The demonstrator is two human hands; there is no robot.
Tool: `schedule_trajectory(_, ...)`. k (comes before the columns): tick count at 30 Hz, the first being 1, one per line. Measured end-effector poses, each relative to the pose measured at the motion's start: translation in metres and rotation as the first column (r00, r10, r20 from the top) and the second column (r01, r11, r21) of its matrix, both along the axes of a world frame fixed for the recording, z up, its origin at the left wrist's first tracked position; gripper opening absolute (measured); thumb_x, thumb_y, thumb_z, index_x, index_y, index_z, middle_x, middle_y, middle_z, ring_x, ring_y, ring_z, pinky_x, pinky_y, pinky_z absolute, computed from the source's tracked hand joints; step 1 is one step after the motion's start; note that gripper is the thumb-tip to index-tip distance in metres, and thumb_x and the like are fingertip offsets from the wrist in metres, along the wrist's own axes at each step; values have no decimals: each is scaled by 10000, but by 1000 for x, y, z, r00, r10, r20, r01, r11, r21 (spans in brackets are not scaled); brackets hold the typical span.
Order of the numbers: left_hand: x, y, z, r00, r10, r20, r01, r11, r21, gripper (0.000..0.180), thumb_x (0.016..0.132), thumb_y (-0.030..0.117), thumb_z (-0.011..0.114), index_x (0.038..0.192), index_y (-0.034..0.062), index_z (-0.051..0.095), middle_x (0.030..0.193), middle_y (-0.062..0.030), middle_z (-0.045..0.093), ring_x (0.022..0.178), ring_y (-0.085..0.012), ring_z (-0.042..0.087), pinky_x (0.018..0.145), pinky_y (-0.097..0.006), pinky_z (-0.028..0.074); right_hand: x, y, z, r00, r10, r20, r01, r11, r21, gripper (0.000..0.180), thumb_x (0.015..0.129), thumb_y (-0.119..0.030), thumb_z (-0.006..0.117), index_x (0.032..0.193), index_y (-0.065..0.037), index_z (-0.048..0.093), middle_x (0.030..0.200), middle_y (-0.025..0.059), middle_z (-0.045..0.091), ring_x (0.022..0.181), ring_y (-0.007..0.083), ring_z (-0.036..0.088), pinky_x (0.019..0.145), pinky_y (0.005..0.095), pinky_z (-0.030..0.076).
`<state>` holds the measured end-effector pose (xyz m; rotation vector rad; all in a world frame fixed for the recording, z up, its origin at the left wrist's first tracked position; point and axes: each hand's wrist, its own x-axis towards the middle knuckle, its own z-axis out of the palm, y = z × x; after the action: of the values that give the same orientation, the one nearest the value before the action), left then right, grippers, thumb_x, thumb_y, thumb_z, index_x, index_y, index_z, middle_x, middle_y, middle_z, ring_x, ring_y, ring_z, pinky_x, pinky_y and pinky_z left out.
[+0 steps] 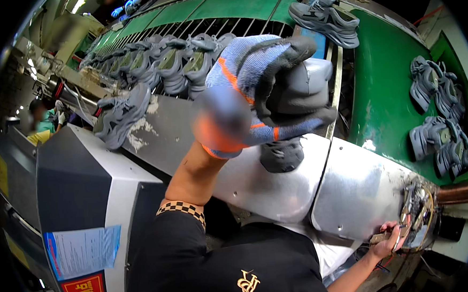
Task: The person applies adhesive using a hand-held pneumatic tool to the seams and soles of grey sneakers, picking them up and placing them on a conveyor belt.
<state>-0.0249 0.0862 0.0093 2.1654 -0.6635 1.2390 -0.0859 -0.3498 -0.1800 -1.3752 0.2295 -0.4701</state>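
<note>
My left hand (257,91) wears a blue and orange knit glove with a dark palm. Its fingers and thumb curl round a smooth grey shoe-like piece (308,82), held up close over the metal table (280,196). Much of that piece is hidden by the glove, so I cannot tell its exact kind. Just below the glove shows a dark grey rounded part (282,156); whether it belongs to the same piece is unclear. My bare right hand (392,237) is low at the right, fingers closed beside a cluster of metal tools (417,209). What it grips is too small to name.
Grey shoes (170,69) stand in a row on a roller conveyor at the back left. One pair (125,115) lies on the table's left end, another (325,20) at the far edge. Several shoes (436,117) sit on the green belt (381,99). Co-workers' gloved hands (118,11) show far off.
</note>
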Motion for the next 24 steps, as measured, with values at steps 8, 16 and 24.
schedule_trajectory(8,-27,-58,2,906,-423,-31,421,906,-40,798,643,233,875,1283,-32,478,1218,-169,588,1087,-264,590,937,-369,480,-40,-57,13,972,-213,-98,194,965,-175,447,857,-49,522,1292,35,468,668,28,528,512,89,445,462,213,354)
schedule_trajectory(16,-13,-103,10,742,-533,-405,488,845,-218,802,518,258,850,1198,-70,581,1100,-167,634,994,-247,630,880,-361,495,-77,42,69,921,387,52,-384,922,-54,574,796,-141,591,1283,121,435,952,195,608,595,147,547,505,273,481)
schedule_trajectory(24,9,-93,1,699,-614,-368,513,788,-340,762,549,264,819,1199,-59,585,1155,-162,629,1028,-238,620,910,-361,482,-7,97,175,682,699,214,-529,674,-515,559,803,-170,614,1256,123,467,951,199,594,566,136,563,512,245,454)
